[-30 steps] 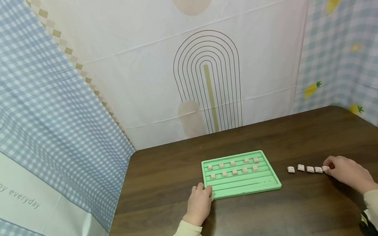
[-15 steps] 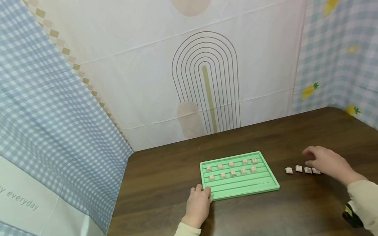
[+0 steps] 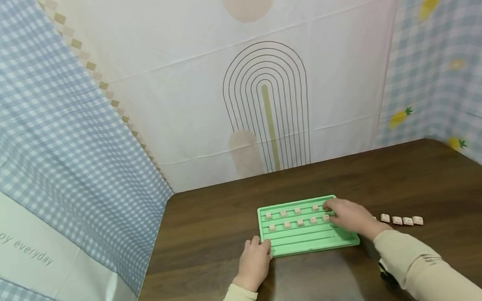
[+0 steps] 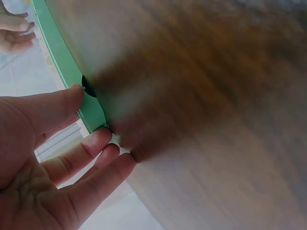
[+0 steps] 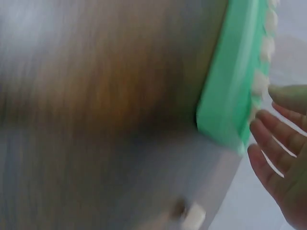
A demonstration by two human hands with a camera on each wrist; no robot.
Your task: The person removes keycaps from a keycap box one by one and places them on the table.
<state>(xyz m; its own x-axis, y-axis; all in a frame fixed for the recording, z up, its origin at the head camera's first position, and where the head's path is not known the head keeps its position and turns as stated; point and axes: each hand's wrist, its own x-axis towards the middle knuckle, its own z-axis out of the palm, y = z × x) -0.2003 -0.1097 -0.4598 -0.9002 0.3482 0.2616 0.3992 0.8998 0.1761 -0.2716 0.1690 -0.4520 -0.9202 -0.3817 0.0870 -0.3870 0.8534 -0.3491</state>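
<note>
A green tray (image 3: 305, 247) with grooved rows lies on the brown table, bearing two rows of small white keycaps (image 3: 297, 210). My left hand (image 3: 254, 264) grips its near left corner. In the left wrist view, the thumb and fingers (image 4: 98, 139) meet around that green corner. Over the tray's right end is my right hand (image 3: 350, 215), its fingers spread and nothing seen between them. It hides the last keycap of the far row, while its fingertips lie close to the last near-row keycap (image 3: 326, 217). The right wrist view is blurred, with thumb (image 5: 288, 97) and fingers apart beside the keycaps.
Right of the tray, several loose keycaps (image 3: 408, 221) form a line on the table (image 3: 213, 235); the leftmost is partly covered by the right arm. A white printed cloth (image 3: 188, 103) hangs behind the table, with blue checked curtains (image 3: 100, 145) at the sides.
My right hand has let go of the keycap at the right end of the loose line and moved left over the tray. My left hand stays on the tray's corner.
</note>
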